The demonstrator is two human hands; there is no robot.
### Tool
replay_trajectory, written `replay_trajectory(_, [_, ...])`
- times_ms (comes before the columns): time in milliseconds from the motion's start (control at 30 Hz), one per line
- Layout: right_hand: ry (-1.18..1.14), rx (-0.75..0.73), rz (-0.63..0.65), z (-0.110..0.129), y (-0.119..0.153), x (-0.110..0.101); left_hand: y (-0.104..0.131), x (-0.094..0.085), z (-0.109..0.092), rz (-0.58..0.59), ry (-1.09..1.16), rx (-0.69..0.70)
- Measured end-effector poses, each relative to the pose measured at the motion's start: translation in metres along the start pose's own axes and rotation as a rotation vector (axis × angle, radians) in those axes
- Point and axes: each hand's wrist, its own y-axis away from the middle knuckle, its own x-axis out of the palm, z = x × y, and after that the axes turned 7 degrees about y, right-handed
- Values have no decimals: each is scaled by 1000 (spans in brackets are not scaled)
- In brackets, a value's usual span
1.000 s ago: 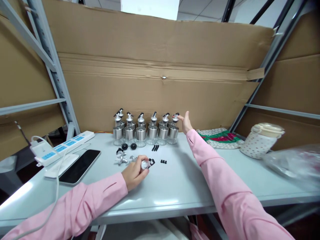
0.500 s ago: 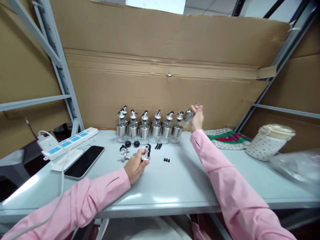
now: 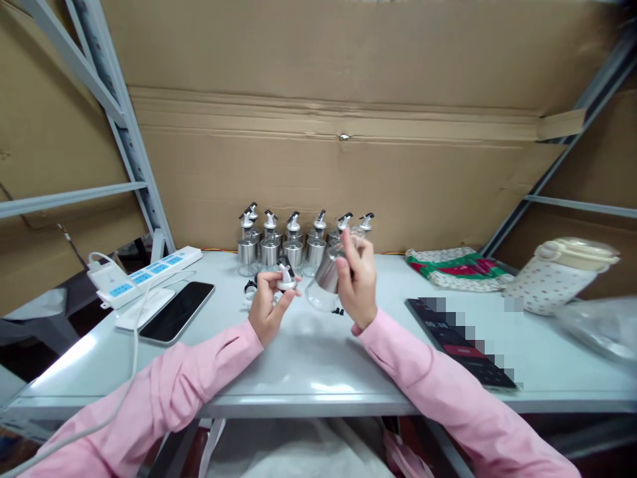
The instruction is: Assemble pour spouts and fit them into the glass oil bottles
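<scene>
My left hand (image 3: 269, 307) pinches a silver pourer top (image 3: 286, 281) with a black flip lever, held above the table. To its right, my right hand (image 3: 359, 279) grips a glass oil bottle (image 3: 324, 287) with a metal sleeve, tilted so its base points down and left. The bottle and the pourer top are apart. Behind both hands stand several finished-looking oil bottles (image 3: 270, 252) in rows, each with a pourer top. Small black caps (image 3: 338, 311) lie on the table, partly hidden by the held bottle. Other loose pourer parts (image 3: 249, 295) sit behind my left hand.
On the left lie a phone (image 3: 178, 312) and a power strip (image 3: 149, 275) with a white cable crossing my left sleeve. To the right are another dark phone (image 3: 460, 345), a patterned cloth (image 3: 460, 268), a dotted container (image 3: 560, 275) and a plastic bag (image 3: 602, 328). Cardboard (image 3: 348, 179) walls the back.
My right hand has brought the bottle from the back right toward the middle, near my left hand. The left hand has raised the pourer top slightly. The view has shifted, and the right-hand phone now shows.
</scene>
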Motion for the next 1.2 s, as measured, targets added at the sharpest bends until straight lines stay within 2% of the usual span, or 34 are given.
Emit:
replay_trajectory(67, [-53,-49,86,6,11,8,-9,5,-7,-77,77,54])
replay_trajectory(200, [-132,-87,189,14,24,11,-27,16,-19,-146,154,136])
replay_trajectory(367, [-247,-8,245,14,41,18,-43,25,-24,-268,37,126])
replay_trajectory(467, [-316,37,278,12,51,23,-45,26,-21,-222,-44,95])
replay_trajectory(533, [-354,49,296,11,52,23,-44,25,-19,-179,-102,123])
replay_trajectory(800, [-389,93,334,17,36,13,-41,20,-18,-38,-193,193])
replay_trajectory(1033, [-392,116,257,18,34,13,-37,18,-14,-18,-249,295])
replay_trajectory(1200, [-409,129,269,17,35,14,-35,17,-11,-8,-267,321])
